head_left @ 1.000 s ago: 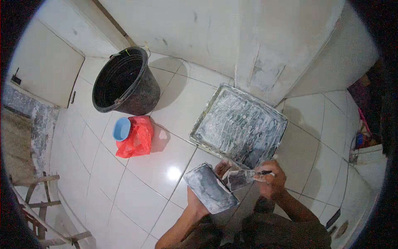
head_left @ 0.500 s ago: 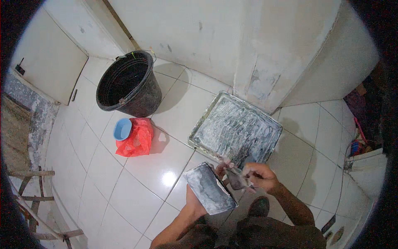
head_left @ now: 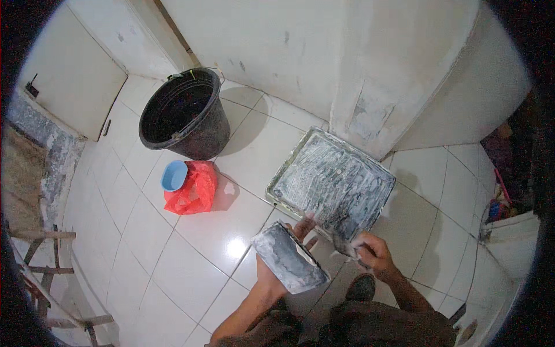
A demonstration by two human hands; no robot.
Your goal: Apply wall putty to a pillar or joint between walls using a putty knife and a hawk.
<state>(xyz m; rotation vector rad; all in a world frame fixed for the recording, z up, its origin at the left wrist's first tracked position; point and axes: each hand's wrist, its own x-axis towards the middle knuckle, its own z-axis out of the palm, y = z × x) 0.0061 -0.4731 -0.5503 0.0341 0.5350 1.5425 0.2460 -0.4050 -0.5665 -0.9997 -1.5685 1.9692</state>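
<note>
My left hand (head_left: 269, 276) grips a wide, flat rectangular blade (head_left: 289, 255) smeared with pale paste, with fingers curled behind it. My right hand (head_left: 376, 257) holds a smaller putty knife (head_left: 346, 242), blurred by motion, just right of the wide blade and over the near edge of a square tray. This tray (head_left: 329, 176) lies on the tiles against the wall corner, coated with streaky white and grey residue.
A black bucket (head_left: 202, 136) stands at upper left. Below it, a blue container (head_left: 173, 176) sits by a red plastic bag (head_left: 191, 196). A wooden ladder-like frame (head_left: 43, 270) is at the left edge, a door (head_left: 72, 81) at upper left, assorted items (head_left: 500, 208) at the right.
My right hand and putty knife moved down from the first frame, then slightly right since the middle one. The wide blade in my left hand has shifted slightly up and left.
</note>
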